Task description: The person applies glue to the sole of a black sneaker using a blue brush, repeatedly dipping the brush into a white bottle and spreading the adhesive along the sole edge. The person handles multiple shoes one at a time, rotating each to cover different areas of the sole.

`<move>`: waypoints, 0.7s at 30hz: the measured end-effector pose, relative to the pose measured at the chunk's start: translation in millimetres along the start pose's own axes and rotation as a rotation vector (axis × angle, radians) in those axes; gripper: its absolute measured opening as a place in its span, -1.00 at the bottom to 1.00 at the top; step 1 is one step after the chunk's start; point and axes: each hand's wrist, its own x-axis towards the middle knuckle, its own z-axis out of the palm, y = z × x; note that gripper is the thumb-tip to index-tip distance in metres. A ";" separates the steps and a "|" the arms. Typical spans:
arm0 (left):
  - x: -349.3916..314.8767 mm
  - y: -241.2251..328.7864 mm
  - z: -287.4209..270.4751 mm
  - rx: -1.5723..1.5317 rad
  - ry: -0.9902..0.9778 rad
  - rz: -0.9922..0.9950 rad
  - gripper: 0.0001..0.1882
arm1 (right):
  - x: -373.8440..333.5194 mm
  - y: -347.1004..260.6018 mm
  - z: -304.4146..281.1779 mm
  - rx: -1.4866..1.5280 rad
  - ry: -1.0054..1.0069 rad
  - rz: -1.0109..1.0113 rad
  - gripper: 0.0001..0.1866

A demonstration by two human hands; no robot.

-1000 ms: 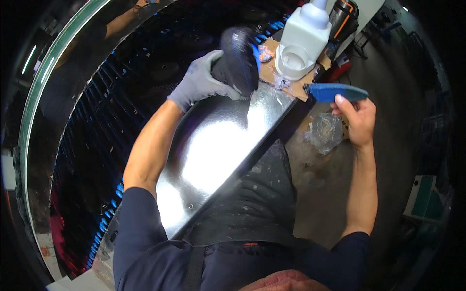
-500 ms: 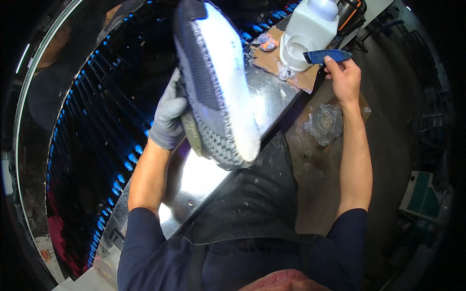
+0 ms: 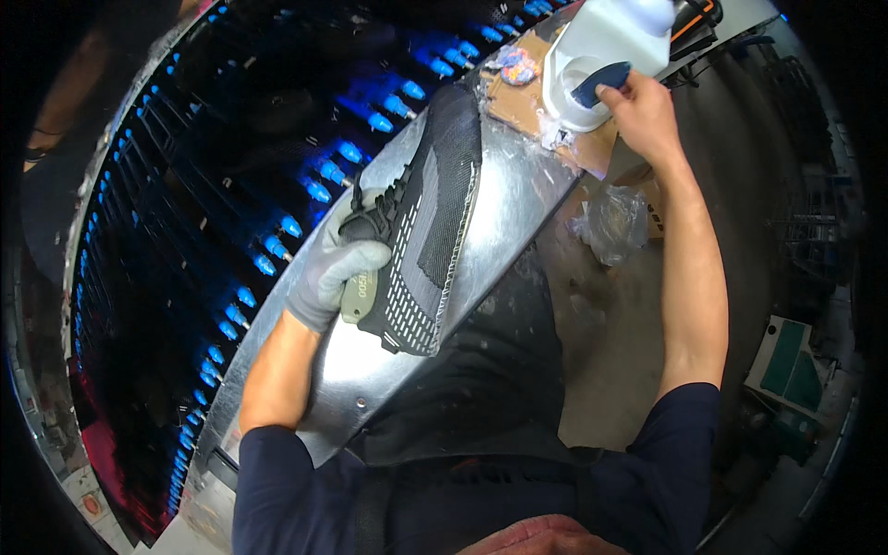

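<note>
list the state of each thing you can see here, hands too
grey-gloved left hand: closed on the shoe
bare right hand: pinching the brush
dark grey knit shoe upper: fitted over a last, held
olive-green hard last: partly covered by the shoe
dark blue flat-handled brush: held at the jug's round opening
white plastic jug: round opening uncovered
brown cardboard sheet: under the jug, stained
clear plastic bag: crumpled
</note>
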 end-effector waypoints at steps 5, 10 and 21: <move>6.1 -0.9 -1.5 -0.121 0.039 -0.044 -0.14 | -4.1 24.1 1.6 0.643 0.037 0.330 -0.80; 7.1 -1.2 -1.7 -0.093 0.030 -0.024 -0.14 | -13.6 52.1 6.0 1.010 0.043 0.449 -0.72; 8.1 12.6 12.5 -0.026 -0.003 -0.086 -0.03 | -74.2 74.4 32.8 1.579 -0.145 0.425 -0.81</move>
